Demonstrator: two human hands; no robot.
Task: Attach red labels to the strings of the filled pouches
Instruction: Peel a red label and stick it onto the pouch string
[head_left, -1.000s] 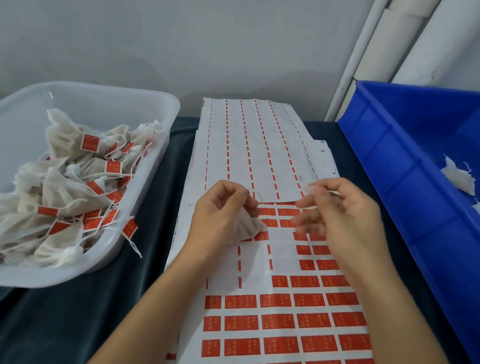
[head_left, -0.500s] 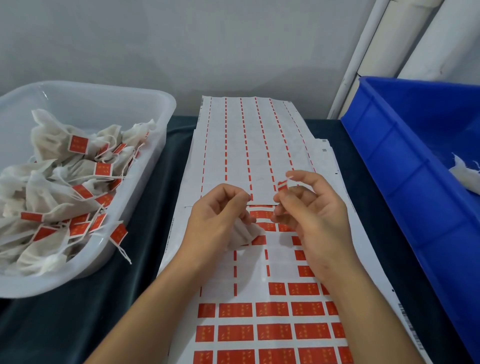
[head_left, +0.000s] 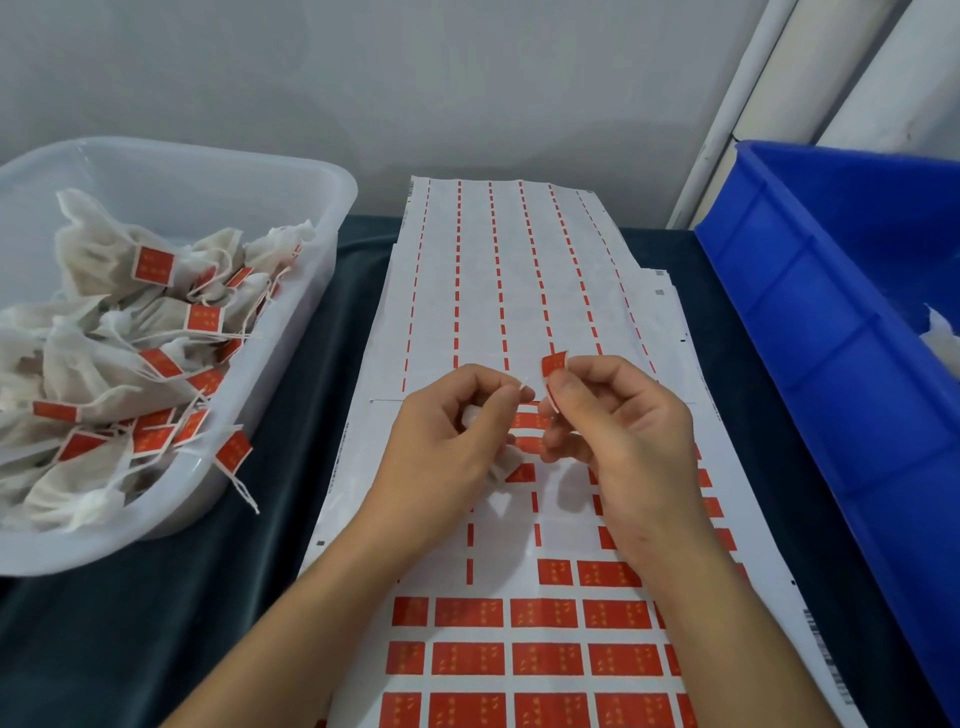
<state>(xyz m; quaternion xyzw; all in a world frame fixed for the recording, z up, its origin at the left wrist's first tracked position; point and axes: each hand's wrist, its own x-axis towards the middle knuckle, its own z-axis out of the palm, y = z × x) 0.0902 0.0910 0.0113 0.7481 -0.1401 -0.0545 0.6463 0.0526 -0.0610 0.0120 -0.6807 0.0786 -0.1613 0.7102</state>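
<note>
Two hands (head_left: 530, 447); two bins (head_left: 332, 208); one label sheet (head_left: 519, 291).

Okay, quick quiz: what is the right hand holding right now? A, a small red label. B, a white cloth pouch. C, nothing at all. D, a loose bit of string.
A: the right hand pinches a small red label at its fingertips, close to the white string end that the left hand holds up above the white label sheet.

Soft even light, faint shadows, wide-angle bowing at edges.
</note>
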